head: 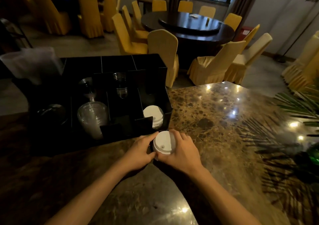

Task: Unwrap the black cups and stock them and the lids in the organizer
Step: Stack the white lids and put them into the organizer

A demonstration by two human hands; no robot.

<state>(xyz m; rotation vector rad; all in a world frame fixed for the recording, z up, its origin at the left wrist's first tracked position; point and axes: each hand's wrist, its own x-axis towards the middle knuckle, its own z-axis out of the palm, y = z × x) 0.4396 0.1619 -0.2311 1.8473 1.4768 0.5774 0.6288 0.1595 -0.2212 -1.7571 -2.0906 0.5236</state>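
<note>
Gripping a stack of white lids (164, 143) from both sides, the hands met just in front of the organizer's (82, 64) near right corner. The left hand (140, 149) closed its fingers against the stack's left edge, thumb low and forefinger reaching along the far rim. The right hand (183, 148) wrapped the stack's right side, fingers curled over the far edge and thumb underneath at the near side. The top lid faced the camera, its sip hole visible near the front. Whether the stack rested on the tabletop (215, 121) or was held clear of it could not be determined. The organizer, a black divided box, stood on the left part of the marbled tabletop. Its near right compartment held more white lids (152, 113), stacked on edge and leaning. The compartment to the left of centre held clear domed lids (91, 117), and a stack of clear cups (120, 85) lay in a middle compartment behind. Another clear item (51, 114) sat in the far left compartment, too dim to identify. Crumpled clear wrap (32, 62) lay at the organizer's far left corner. Black cups could not be made out in the dark compartments. Green palm fronds (296, 104) overhung the tabletop's right edge.
</note>
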